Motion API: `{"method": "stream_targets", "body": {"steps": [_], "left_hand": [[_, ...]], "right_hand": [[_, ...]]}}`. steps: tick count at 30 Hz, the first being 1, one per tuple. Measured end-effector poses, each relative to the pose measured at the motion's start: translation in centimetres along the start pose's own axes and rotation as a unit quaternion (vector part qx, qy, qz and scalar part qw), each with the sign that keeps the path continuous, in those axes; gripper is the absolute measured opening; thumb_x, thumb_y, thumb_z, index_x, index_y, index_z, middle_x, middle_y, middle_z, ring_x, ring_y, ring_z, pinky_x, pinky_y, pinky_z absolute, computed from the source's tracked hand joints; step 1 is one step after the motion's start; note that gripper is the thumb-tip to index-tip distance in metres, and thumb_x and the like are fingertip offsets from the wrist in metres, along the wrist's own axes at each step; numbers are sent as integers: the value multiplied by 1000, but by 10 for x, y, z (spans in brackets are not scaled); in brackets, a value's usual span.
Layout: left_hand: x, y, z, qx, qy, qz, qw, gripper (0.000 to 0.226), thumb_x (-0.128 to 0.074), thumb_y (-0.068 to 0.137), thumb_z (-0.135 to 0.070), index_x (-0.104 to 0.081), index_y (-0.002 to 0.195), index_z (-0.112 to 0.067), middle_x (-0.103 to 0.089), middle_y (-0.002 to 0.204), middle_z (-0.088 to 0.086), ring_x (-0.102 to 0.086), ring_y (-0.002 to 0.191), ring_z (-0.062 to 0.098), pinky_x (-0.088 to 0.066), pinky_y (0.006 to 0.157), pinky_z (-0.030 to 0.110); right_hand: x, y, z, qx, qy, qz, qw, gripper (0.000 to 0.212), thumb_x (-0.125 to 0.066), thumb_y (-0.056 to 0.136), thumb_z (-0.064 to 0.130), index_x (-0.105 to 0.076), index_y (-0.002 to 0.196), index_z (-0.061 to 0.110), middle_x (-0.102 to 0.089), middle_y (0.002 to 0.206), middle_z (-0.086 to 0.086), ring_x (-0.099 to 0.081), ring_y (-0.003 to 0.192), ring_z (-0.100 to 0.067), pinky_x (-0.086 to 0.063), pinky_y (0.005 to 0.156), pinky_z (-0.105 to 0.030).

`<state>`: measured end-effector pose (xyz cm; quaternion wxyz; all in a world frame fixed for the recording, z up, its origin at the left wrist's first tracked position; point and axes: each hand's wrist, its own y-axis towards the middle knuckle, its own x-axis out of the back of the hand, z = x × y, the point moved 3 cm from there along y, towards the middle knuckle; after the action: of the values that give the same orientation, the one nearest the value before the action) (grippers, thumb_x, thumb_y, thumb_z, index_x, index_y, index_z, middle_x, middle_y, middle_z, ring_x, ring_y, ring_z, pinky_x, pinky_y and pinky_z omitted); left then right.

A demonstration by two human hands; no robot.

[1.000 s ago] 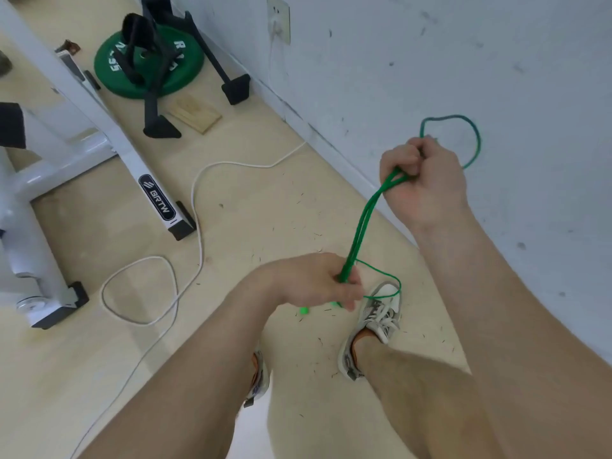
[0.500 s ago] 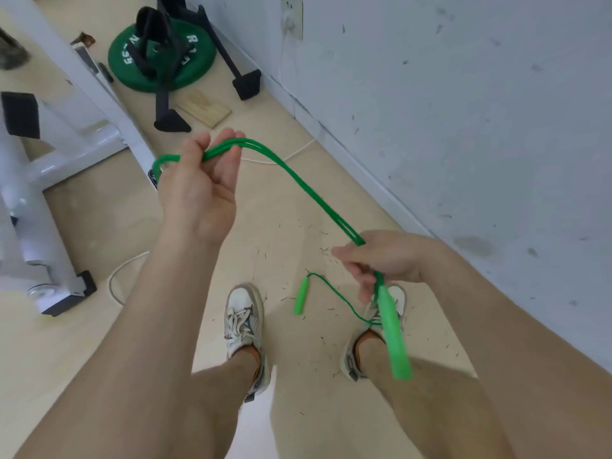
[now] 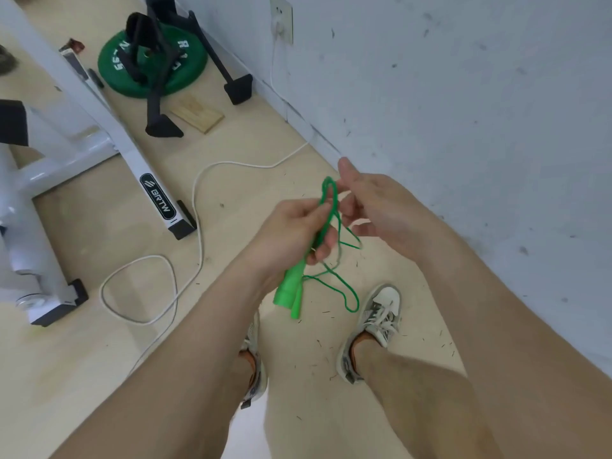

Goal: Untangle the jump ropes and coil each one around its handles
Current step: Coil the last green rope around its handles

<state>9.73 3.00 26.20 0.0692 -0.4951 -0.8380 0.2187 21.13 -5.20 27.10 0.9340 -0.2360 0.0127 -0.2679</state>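
Left hand (image 3: 291,233): fingers (image 3: 323,248) curled tight around the green jump rope (image 3: 328,223), clamping several folded strands together just above the handles (image 3: 288,288). Both handles hang side by side below the fist, centre of frame, tips pointing at the floor.

Right hand (image 3: 377,207): fingers (image 3: 347,212) apart and relaxed, thumb up, nothing clamped. The fingertips sit just beside the top of the rope's fold. I can't tell whether they touch it.

Rope layout: the fold sticks up above the left fist. Two or three loose strands spill to the right of the fist and drop into a hanging loop (image 3: 351,306) beside the right shoe (image 3: 381,313). No visible knot, and all of it is off the floor.

My read: untangling looks done for this rope and the coiling step is in hand. The rope is folded into a hank, not yet wound around the handles.

Next move calls for:
- right hand picks up the slack loop
- wraps it around the handle pair while the left keeps both handles parallel
- holds tension, otherwise the thin cord springs open

Risk: the dangling loop can cross the other strands and re-tangle.

Surroundings: white cable (image 3: 198,210) on the floor at left, white machine frame (image 3: 155,200) far left, green weight plate (image 3: 192,62) upper left, wall (image 3: 463,127) on the right. No second rope in view.
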Motion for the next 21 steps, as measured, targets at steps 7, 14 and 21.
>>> {"method": "stream_targets", "body": {"steps": [7,14,21], "left_hand": [[24,3,-25,-41,-237,-108,965,26,-39,103,-20,-60,110,-7,-63,68,3,-60,55,13,-40,40,15],[29,2,-11,-50,65,-71,994,23,-42,102,-18,-63,97,-10,-74,98,6,-52,57,13,-36,40,20],[-10,-20,4,39,-4,349,936,28,-48,96,-28,-61,90,-4,-71,85,18,-41,46,11,-31,36,16]], "right_hand": [[-31,-14,-27,-56,-229,283,930,19,-58,98,30,-62,108,15,-76,93,-2,-69,88,-6,-53,75,-24],[7,-9,18,6,431,83,898,31,-40,103,29,-50,76,17,-44,47,7,-56,45,-6,-40,38,-13],[35,6,6,53,649,-149,744,27,-44,105,18,-57,90,-1,-62,83,-16,-69,72,-30,-59,60,-34]]}}
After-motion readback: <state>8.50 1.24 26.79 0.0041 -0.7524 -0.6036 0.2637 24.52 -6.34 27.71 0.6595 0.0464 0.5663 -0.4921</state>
